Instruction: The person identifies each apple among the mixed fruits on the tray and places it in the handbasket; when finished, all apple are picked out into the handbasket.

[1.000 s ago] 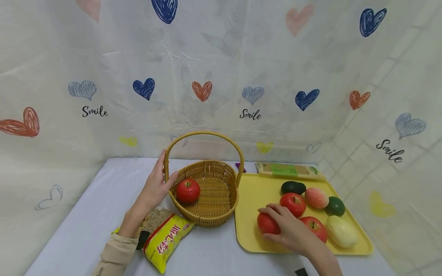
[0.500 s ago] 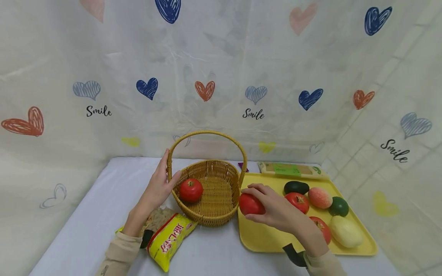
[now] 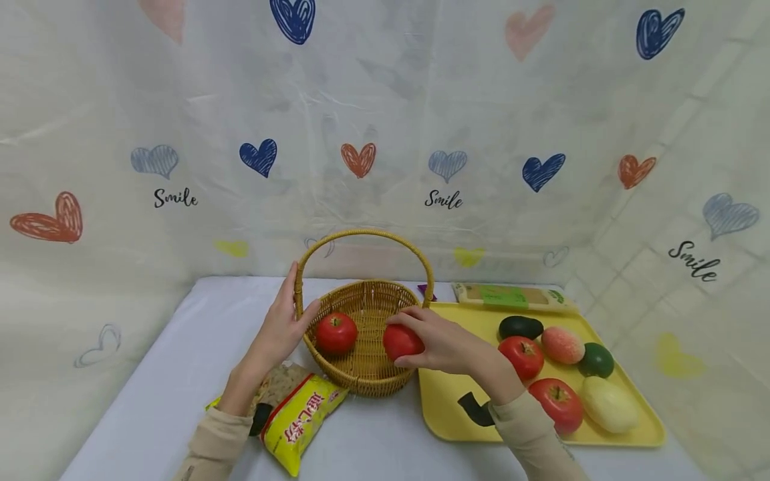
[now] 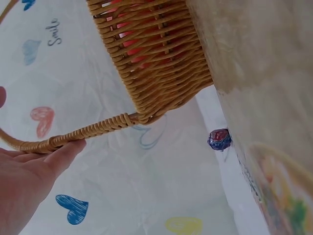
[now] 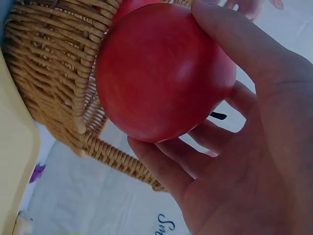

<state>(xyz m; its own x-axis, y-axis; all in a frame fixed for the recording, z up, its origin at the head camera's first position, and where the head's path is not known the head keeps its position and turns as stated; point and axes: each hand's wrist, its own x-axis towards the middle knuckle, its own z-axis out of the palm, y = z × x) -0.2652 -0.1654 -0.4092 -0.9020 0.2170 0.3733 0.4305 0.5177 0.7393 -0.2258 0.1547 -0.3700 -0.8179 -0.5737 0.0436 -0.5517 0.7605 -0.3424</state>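
In the head view my right hand (image 3: 442, 342) holds a red apple (image 3: 402, 342) over the right part of a wicker basket (image 3: 373, 386). The right wrist view shows thumb and fingers curled round this apple (image 5: 166, 73), its dark stem towards the palm. Inside the basket, on the left, rests another red apple (image 3: 336, 333). My left hand (image 3: 279, 327) touches the left side of the basket's arched handle, its fingers fairly straight. In the left wrist view those fingers (image 4: 66, 154) lie along the handle (image 4: 93, 131).
Right of the basket, a yellow tray (image 3: 445, 414) bears two red apples, a peach (image 3: 563, 345), dark green produce (image 3: 521, 327) and a pale yellow fruit (image 3: 609, 404). Behind it lies a long package (image 3: 511, 297). A yellow snack-like bag (image 3: 301, 417) lies below my left forearm.
My right hand has lifted an apple off the tray and carried it left over the basket. The left hand has stayed at the handle.
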